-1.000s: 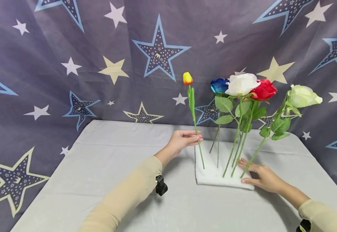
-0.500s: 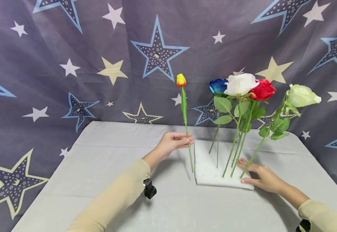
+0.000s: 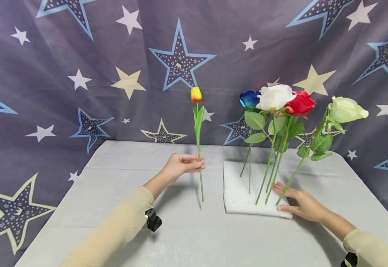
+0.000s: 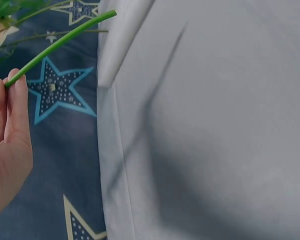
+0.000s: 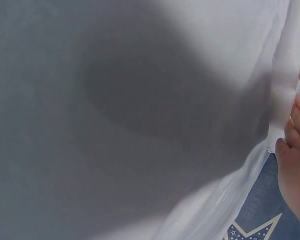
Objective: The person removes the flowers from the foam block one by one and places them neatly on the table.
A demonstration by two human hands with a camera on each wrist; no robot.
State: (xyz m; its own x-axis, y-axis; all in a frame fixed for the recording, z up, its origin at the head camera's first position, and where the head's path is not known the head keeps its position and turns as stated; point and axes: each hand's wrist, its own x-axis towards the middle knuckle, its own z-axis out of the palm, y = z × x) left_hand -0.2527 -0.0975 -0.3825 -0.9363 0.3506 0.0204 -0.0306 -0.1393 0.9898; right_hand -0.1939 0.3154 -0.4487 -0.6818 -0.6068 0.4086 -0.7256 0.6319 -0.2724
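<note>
A yellow-and-orange tulip stands upright in my left hand, its green stem pinched between thumb and fingers. The stem's lower end hangs left of the white foam block, apart from it. In the left wrist view the stem slants up from the fingertips of the left hand. My right hand rests on the block's right side, fingers fairly straight. From the block rise a blue rose, a white rose, a red rose and a pale green rose.
A grey cloth covers the table. Behind it hangs a dark curtain printed with stars. The pale green rose leans out to the right, above the right hand. Each sleeve carries a small black wrist camera.
My left hand has moved left with the tulip, carrying its stem from over the foam block to beside it. The right hand and the roses have stayed in place.
</note>
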